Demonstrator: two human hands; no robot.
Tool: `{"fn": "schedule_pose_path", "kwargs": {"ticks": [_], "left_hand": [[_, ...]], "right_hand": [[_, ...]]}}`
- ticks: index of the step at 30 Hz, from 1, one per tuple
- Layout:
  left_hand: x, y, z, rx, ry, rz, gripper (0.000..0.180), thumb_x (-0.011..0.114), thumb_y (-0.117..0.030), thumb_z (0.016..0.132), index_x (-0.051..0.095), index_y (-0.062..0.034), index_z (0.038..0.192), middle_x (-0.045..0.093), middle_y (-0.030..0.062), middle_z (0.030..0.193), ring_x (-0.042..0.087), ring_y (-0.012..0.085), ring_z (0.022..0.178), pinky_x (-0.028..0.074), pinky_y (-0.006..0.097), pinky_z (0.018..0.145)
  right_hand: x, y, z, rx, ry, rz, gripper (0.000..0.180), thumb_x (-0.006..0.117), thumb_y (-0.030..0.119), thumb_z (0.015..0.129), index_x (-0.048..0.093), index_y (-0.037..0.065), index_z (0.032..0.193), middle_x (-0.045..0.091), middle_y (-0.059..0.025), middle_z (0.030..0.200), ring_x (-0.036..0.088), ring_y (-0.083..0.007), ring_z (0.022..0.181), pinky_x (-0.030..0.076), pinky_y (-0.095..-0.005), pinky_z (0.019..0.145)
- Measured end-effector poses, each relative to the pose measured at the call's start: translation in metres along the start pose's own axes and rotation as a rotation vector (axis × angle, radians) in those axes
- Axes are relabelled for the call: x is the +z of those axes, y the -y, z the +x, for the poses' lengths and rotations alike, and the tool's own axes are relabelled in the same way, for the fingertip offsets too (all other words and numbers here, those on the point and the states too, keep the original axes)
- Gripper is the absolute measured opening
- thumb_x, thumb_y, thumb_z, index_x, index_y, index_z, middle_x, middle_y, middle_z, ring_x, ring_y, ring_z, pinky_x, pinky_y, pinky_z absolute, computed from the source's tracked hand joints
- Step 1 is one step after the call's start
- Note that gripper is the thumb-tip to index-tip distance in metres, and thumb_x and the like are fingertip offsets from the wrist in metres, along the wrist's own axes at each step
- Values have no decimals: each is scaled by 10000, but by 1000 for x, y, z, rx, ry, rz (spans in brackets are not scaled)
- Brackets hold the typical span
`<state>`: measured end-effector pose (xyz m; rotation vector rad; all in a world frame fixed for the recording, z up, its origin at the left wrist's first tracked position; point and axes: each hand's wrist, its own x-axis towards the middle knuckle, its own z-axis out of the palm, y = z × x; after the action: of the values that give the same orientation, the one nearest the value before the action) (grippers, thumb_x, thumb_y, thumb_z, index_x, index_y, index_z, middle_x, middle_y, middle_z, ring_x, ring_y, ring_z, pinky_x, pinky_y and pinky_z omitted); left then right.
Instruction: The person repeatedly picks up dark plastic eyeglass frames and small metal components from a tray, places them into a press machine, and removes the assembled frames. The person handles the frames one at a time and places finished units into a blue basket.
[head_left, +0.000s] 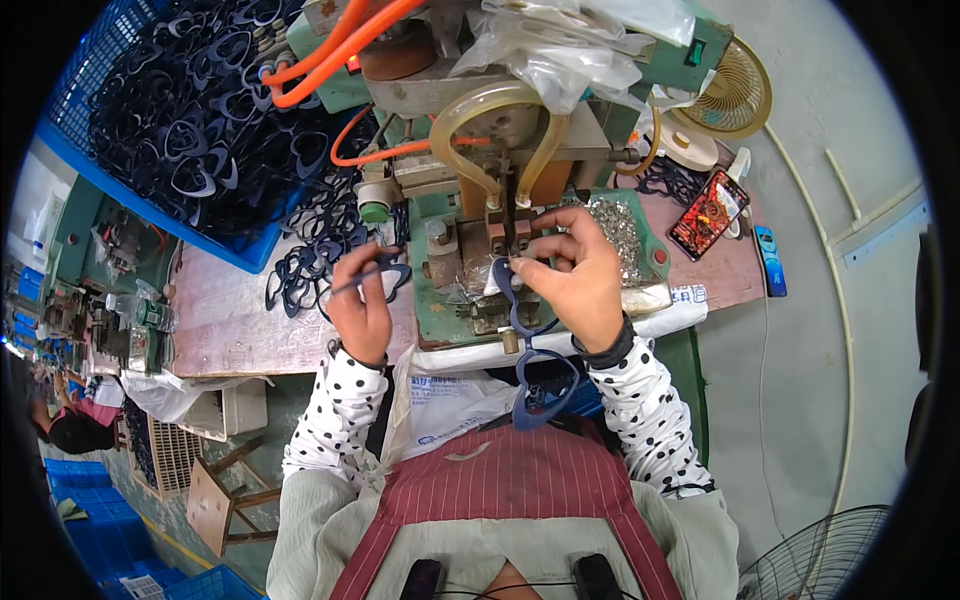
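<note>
My right hand [588,285] is at the front of a bench machine [455,235], finger and thumb closed on the upper end of a dark blue heart-shaped glasses frame [530,412]. The frame's end sits just under the machine's two copper-coloured jaws [497,236], and its rims hang down past the bench edge over my apron. To the left of the machine, my left hand [364,318] is closed on another dark blue glasses frame [394,280], partly hidden by the fingers. Small shiny metal parts [617,228] lie piled on the machine's green plate, beside my right hand.
A blue crate [255,250] full of dark frames stands back left, with loose frames [310,265] beside it. Orange hoses [340,55] and plastic bags [560,45] hang above. Right are a lit phone [710,215], a blue device [770,262] and a fan [730,90].
</note>
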<state>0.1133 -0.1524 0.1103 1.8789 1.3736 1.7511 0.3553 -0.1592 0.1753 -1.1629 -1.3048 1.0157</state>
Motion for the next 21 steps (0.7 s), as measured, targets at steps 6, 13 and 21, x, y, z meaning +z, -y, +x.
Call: {"fn": "schedule_pose_path", "kwargs": {"ticks": [6, 13, 21], "left_hand": [[2, -49, 8, 656, 287, 154, 353, 614, -15, 797, 582, -12, 1148, 678, 121, 1069, 647, 284, 933, 492, 443, 883], [42, -81, -3, 902, 493, -24, 306, 684, -89, 823, 634, 17, 1105, 658, 180, 1129, 652, 306, 1048, 515, 432, 935], [53, -74, -8, 817, 478, -133, 345, 711, -148, 818, 644, 15, 1114, 662, 178, 1118, 668, 282, 1019, 536, 440, 915]], "right_hand": [[9, -5, 3, -2, -71, 141, 478, 766, 52, 701, 501, -2, 1096, 706, -97, 794, 570, -66, 607, 461, -226, 570], [-31, -39, 27, -146, -241, -102, 432, 737, 66, 738, 561, 18, 1129, 699, -71, 790, 635, -147, 706, 485, -279, 662], [-112, -118, 23, -91, -341, -711, 339, 742, 182, 769, 650, 63, 1072, 682, -100, 884, 634, -292, 831, 477, -391, 749]]}}
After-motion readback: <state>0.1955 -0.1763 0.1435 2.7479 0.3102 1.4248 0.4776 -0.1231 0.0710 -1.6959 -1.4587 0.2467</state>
